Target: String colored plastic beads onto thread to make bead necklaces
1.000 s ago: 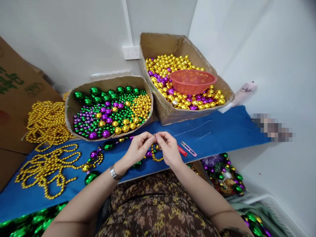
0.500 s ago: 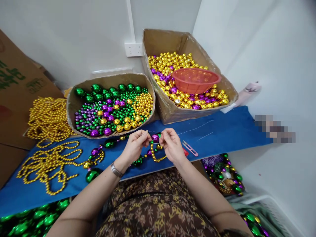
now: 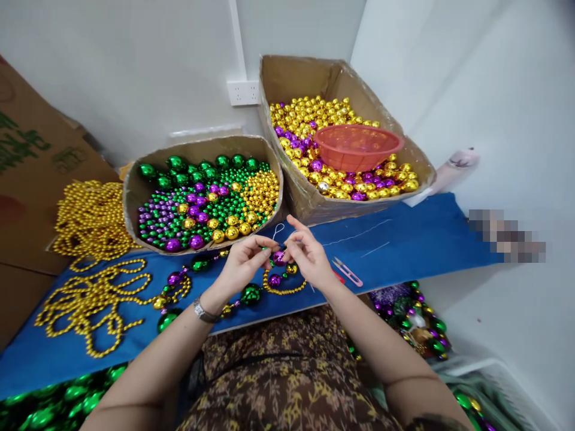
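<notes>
My left hand (image 3: pixel 248 261) and my right hand (image 3: pixel 311 256) are close together above the blue cloth, each with its fingers pinched. Between them is a fine white thread (image 3: pixel 279 230), which stands up in a small loop above the fingertips. Just under the fingers hang a shiny purple bead and a short gold bead strand (image 3: pixel 285 292). These belong to a bead garland (image 3: pixel 250 294) of green, purple and gold balls, lying on the cloth and partly hidden by my hands. Pink-handled thread snips (image 3: pixel 348 272) lie right of my right hand.
Two cardboard boxes of loose beads stand behind: a lower one (image 3: pixel 130 209) and a taller one (image 3: pixel 309 206) with a red basket (image 3: pixel 359 157) inside. Gold bead strands (image 3: pixel 92 299) cover the left of the blue cloth (image 3: pixel 422 239). A thin needle-like piece (image 3: pixel 375 249) lies at right.
The thread, pulled straight between my hands before, now forms an upright loop. My right index finger has lifted, and the gold strand beneath hangs in a wider curve.
</notes>
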`<state>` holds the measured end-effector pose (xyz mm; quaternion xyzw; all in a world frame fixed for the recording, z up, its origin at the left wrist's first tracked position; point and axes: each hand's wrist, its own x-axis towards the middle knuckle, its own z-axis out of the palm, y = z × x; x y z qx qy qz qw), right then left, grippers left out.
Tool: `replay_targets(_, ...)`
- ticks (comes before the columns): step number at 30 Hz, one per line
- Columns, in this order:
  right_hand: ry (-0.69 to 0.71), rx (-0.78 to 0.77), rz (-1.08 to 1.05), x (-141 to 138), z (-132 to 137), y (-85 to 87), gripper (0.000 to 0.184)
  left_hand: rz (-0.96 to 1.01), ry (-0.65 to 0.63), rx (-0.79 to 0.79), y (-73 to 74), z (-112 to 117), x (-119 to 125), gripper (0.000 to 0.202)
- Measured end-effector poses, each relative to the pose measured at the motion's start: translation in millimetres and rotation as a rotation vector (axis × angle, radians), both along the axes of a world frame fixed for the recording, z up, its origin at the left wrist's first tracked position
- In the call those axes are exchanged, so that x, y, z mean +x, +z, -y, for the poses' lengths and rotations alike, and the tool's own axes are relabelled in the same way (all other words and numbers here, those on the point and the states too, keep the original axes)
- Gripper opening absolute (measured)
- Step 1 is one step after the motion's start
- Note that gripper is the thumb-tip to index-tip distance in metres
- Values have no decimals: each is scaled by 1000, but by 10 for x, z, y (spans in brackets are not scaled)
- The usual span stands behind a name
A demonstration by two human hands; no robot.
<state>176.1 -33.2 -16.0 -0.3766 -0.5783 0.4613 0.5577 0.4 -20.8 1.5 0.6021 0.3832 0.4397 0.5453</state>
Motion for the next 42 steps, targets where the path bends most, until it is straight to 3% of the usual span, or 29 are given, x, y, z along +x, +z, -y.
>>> replay_targets(6, 102, -109, -47, -71, -31, -10, 26, 40, 10, 21, -22, 13, 8, 16)
replay_targets(10, 53, -68, 140, -17, -75, 27, 23, 40, 6, 65, 7, 15, -23, 11)
replay_targets(12, 23, -12, 343, 51, -100, 75, 20, -34, 6, 167, 51, 15, -51, 12)
replay_targets(16, 79, 106, 691, 192, -141, 177, 17, -354, 60, 523, 128, 20, -101, 23)
replay_targets(19, 150, 174, 813, 267, -171, 214, 16, -530, 94, 745, 114, 21, -120, 26)
replay_targets(22, 196, 207, 853, 313, -194, 228, 17, -625, 106, 855, 44, 7, -140, 26)
replay_targets(26, 242, 197, 834, 339, -194, 263, 16, -708, 111, 846, -42, -28, -168, 26)
replay_targets(30, 318, 156, 764, 332, -169, 310, 16, -693, 93, 771, -34, -32, -137, 35)
replay_targets(37, 367, 132, 622, 329, -161, 329, 19, -602, -141, 621, 122, -15, -84, 59)
replay_targets(42, 376, 158, 636, 312, -153, 372, 18, -593, -197, 570, 140, -108, -61, 31)
